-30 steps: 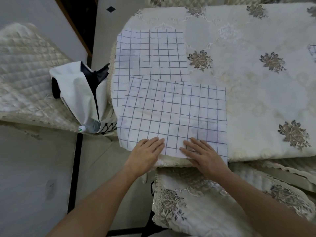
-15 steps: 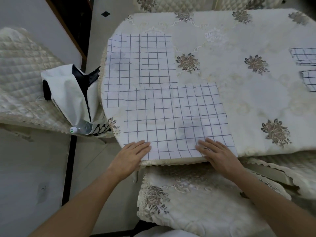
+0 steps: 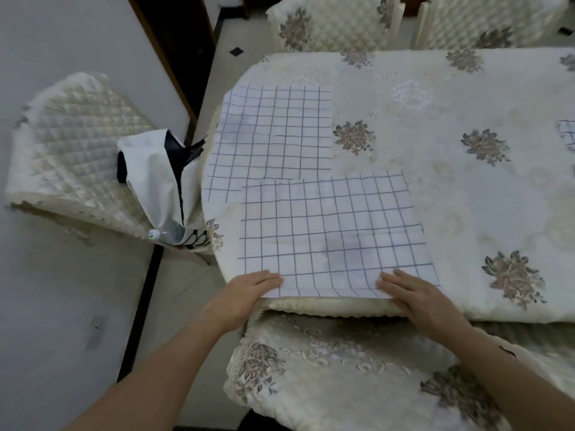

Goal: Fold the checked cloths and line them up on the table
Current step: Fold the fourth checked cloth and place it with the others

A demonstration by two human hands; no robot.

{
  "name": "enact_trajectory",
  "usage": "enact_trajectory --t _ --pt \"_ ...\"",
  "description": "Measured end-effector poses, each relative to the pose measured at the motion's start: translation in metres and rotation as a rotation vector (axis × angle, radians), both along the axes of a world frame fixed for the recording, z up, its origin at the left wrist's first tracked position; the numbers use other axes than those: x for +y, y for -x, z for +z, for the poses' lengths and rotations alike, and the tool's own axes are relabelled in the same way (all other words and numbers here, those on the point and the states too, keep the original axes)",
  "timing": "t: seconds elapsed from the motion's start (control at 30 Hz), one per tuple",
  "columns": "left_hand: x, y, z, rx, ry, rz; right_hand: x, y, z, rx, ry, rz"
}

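A white checked cloth [image 3: 333,231] lies flat at the near edge of the table [image 3: 435,188]. Its far left corner overlaps a second checked cloth [image 3: 273,132] lying behind it. My left hand [image 3: 245,293] rests flat, fingers straight, on the near cloth's near left corner. My right hand [image 3: 410,293] lies flat, fingers spread, on the near right corner. A bit of a third checked cloth [image 3: 567,135] shows at the right edge of the view.
A cream floral tablecloth covers the table. A padded chair [image 3: 357,368] stands just below the near edge. Another chair [image 3: 74,150] at the left holds a white and black bag [image 3: 155,178] with a bottle [image 3: 165,233]. Two chairs stand at the far side.
My hands have slid apart along the near cloth's near edge, from its middle out to the two corners. The cloth now lies squarer to the table edge.
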State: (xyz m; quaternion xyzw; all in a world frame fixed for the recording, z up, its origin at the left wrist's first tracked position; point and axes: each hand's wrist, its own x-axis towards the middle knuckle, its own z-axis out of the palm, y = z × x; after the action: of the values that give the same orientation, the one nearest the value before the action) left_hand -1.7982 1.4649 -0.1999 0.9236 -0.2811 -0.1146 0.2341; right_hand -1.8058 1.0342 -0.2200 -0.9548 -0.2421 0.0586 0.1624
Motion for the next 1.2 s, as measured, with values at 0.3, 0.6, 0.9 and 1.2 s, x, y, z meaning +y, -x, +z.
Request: enact_trajectory --t 0.3,0.6,0.9,1.2 --pt "0.031 0.007 0.002 0.218 -0.012 -0.014 0.014 0.021 0.021 0.193 0.101 0.003" --pt "0.033 -0.023 0.044 0.450 0.381 0.310 0.027 -0.012 0.061 0.025 0.075 0.002" --pt "-0.002 -0.148 0.045 0.356 0.215 0.606 0.029 -0.159 0.053 -0.121 0.170 -0.054" --pt "0.000 -0.184 -0.015 0.114 0.097 0.649 0.038 -0.228 -0.003 -0.070 0.105 -0.087"
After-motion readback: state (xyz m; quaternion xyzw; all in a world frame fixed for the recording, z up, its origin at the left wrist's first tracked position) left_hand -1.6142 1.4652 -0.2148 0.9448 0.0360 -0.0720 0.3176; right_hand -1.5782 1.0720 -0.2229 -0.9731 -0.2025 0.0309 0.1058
